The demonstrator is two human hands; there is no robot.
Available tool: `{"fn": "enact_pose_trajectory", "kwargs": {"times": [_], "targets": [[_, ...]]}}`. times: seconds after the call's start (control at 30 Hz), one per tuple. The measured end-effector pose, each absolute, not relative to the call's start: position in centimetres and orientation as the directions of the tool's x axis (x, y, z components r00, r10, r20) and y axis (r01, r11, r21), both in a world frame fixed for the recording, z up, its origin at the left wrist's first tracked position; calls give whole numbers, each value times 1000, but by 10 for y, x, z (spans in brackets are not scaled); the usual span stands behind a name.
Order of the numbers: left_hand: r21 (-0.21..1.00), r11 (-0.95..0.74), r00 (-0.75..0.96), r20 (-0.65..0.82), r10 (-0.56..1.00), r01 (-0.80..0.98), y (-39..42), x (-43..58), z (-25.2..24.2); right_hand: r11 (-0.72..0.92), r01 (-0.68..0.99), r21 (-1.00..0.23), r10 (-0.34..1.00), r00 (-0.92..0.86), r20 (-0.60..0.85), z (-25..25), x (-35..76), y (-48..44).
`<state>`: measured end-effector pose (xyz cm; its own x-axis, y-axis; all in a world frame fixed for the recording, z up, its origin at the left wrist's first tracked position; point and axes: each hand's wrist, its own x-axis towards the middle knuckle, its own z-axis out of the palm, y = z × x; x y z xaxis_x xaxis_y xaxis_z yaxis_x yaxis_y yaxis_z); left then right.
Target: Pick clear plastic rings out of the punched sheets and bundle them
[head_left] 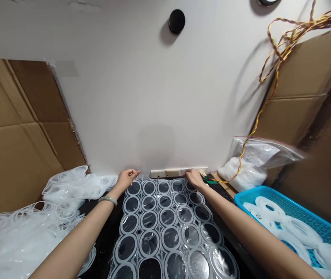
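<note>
The left hand (127, 179) and the right hand (194, 178) both reach to the far edge of a clear plastic sheet (165, 228). Each hand is narrow, with the fingers bunched close together at that edge. It is hard to tell if they are really pinching the sheet or only touching it. A pale green bangle (107, 200) sits on the left wrist. The sheet lies flat on a black table (104, 236), right between the two arms, and it has rows of white rings all over it. It looks thin, light and floppy, and it may be slippery, so it could bend or slide easily. The best place to hold it seems to be along the edge, with the hands well apart. To the left of the sheet lies a big, soft heap of white rings (31, 236). To the right is a blue plastic basket (258, 195) with more white rings (294, 230) in it. Past the basket is a zip bag (258, 155) with something white inside. A twisted yellow wire (281, 50) hangs down the white wall (142, 97), and brown cardboard (23, 116) stands on both sides.
</note>
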<state>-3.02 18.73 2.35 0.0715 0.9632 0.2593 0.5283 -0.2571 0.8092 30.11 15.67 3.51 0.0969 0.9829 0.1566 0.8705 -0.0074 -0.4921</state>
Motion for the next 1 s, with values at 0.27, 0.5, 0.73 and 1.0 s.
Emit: {"fn": "enact_pose_trajectory", "kwargs": {"times": [0.27,0.5,0.73,1.0], "targets": [[762,-488,197,449,872,425,126,23,98,558,375,-740,809,-445,385,105,213,117],[765,-527,143,514,846,371,63,18,113,524,116,-844,790,-436,431,161,196,82],[871,-341,506,128,853,354,-8,-11,73,693,113,-712,719,-181,671,230,247,35],[842,-409,234,344,909,352,-50,-46,174,782,128,-610,613,19,790,277,321,-35]]}}
